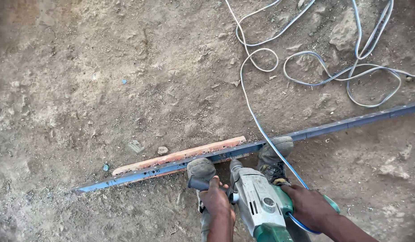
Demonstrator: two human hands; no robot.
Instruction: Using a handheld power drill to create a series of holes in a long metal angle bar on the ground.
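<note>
A grey and green electric drill (257,200) points down at a long blue-grey metal bar (333,127) lying across bare dirt. My left hand (215,199) grips the drill's black side handle. My right hand (311,207) is wrapped around the green rear grip. Both of my dusty shoes, one (201,169) and the other (273,154), stand on the bar either side of the drill's nose. A reddish wooden strip (180,155) with small holes lies under and behind the bar's left part. The bit itself is hidden.
A pale blue-white power cable (261,67) runs from the drill up across the dirt and loops loosely at the top right. Stones and small debris lie scattered on the ground (91,80). Metal filings speckle the dirt near the bar's left end (82,188).
</note>
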